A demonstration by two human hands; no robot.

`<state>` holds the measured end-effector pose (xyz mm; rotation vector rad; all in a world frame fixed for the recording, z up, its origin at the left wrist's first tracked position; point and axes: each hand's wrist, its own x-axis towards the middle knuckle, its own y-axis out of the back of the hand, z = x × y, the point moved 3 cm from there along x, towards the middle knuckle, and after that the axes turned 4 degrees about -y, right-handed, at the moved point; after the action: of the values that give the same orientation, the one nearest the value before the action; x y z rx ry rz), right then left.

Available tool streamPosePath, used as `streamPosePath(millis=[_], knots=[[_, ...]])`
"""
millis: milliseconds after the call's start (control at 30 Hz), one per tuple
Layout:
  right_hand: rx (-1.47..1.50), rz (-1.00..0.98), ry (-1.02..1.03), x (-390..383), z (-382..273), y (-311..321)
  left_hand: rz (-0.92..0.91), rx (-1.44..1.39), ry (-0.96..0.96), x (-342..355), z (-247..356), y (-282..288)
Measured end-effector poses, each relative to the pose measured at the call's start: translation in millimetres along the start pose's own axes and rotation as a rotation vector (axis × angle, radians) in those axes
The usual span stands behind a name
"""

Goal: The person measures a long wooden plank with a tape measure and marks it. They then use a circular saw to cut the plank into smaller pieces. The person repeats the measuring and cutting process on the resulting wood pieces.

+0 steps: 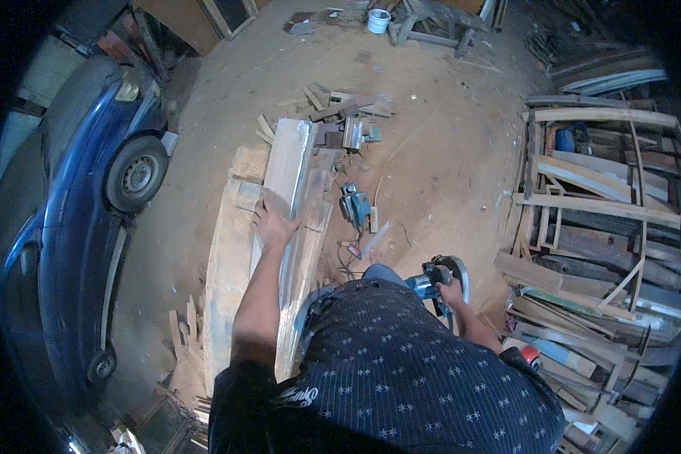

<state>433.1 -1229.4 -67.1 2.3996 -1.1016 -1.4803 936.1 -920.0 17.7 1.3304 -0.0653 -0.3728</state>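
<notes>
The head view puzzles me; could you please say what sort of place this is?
Probably a carpentry workshop: timber is stacked along the right side, the left hand rests on a pale board, and the right hand holds a teal power tool.

- A blue car [72,204] stands along my left side.
- Well ahead of me, a white bucket [379,21] sits on the dirt floor [454,151], just beside a rough wooden bench [437,11].
- A lumber pile [605,206] spreads to my right, with a blue object [565,138] among it, too small to make out.
</notes>
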Motion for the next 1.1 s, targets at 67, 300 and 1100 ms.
streamPosePath(millis=[67, 300, 1100], knots=[[0.028, 0.009, -0.037, -12.5, -6.6, -3.7, 0.032, -0.003, -0.016, -1.0, -6.2, -7.5], [-0.021, 0.009, -0.004, -9.0, 0.8, -1.2, 0.071, -0.078, -0.05, -6.9, -4.6, -9.0], [-0.244, -0.26, 0.204, 5.5, -85.5, -18.9, 0.623, -1.662, 1.14, -217.3, -167.9, -133.5]])
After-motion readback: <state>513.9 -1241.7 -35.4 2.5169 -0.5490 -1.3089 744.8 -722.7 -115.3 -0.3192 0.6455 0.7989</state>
